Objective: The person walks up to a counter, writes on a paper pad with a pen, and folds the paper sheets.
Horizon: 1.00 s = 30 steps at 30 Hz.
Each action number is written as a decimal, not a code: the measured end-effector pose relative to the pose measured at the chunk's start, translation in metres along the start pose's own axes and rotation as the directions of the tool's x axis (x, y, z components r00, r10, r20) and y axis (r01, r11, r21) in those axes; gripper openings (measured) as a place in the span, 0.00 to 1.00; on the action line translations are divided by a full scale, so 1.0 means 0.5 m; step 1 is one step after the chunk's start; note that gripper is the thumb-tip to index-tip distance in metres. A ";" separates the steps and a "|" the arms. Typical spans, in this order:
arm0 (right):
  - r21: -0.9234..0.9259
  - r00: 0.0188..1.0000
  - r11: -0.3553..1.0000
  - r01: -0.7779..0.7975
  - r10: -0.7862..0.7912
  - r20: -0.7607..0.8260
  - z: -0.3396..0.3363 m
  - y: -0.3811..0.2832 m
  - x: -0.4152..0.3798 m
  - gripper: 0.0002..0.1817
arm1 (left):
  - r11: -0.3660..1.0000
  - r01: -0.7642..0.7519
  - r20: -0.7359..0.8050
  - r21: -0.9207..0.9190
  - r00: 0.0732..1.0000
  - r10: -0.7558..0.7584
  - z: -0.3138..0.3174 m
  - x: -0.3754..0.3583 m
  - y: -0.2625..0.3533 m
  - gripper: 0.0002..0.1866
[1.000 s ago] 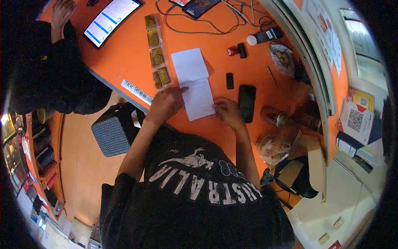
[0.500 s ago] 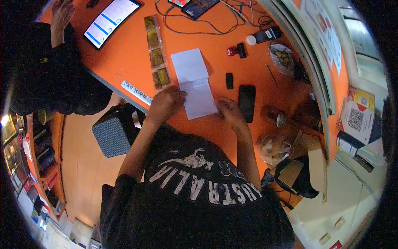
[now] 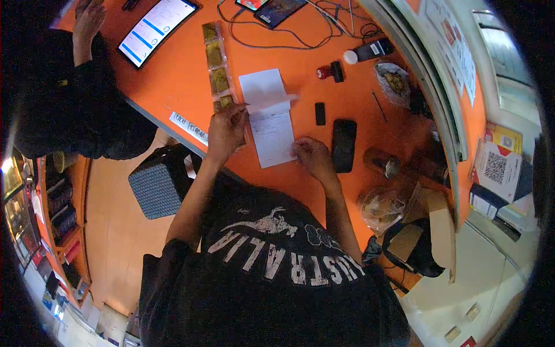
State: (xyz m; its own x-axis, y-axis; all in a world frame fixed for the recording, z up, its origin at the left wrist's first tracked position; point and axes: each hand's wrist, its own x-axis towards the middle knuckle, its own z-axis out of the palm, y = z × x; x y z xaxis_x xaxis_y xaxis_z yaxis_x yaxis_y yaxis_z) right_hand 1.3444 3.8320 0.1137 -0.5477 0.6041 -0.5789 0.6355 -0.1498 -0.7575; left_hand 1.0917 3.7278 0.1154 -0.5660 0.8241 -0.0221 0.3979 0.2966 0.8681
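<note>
A white notepad point(image 3: 273, 139) lies on the orange table, its lower half covered in faint writing. Across its middle a lifted page point(image 3: 273, 103) is caught mid-turn, slightly blurred. My left hand point(image 3: 227, 133) is closed at the pad's left side, fingertips pinching the left edge of that page. At the lower right corner of the pad, my right hand point(image 3: 315, 157) has its fingers closed on the edge. Just beyond my left hand runs a strip of clear packets point(image 3: 218, 72) with greenish-brown contents, its near end partly hidden by that hand.
Right of the pad lie a black phone point(image 3: 344, 144), a small black object point(image 3: 319, 113) and a stamp point(image 3: 330, 71). A tablet point(image 3: 156, 32) glows at the far left, near another person's hand point(image 3: 88, 26). Cables point(image 3: 277, 43) loop at the back; a glass point(image 3: 384, 163) stands right.
The page has lifted off the lower part of the pad and swung up, baring a written sheet. My left hand moved up slightly; my right hand moved in to the pad's corner.
</note>
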 end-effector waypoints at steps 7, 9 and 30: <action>-0.036 0.998 0.998 0.053 -0.052 0.033 -0.010 0.000 0.005 0.11 | 0.996 0.041 -0.025 -0.079 0.999 -0.043 0.010 0.010 -0.003 0.11; -0.091 0.997 0.993 0.073 -0.070 0.037 -0.011 0.006 0.007 0.11 | 0.998 0.039 -0.036 -0.048 0.998 -0.041 0.011 0.010 -0.003 0.10; -0.772 0.737 0.606 -0.191 -0.431 -0.521 -0.296 -0.046 0.130 0.33 | 0.857 -0.385 0.394 0.344 0.887 0.240 0.014 -0.048 0.031 0.15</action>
State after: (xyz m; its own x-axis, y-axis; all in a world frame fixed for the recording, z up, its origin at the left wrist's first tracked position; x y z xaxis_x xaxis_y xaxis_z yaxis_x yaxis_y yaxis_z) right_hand 1.3746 3.9903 0.1384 -0.3941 0.9173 0.0572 0.9101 0.3982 -0.1147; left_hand 1.1164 3.7161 0.1260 -0.1218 0.9925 -0.0068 0.8067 0.1030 0.5818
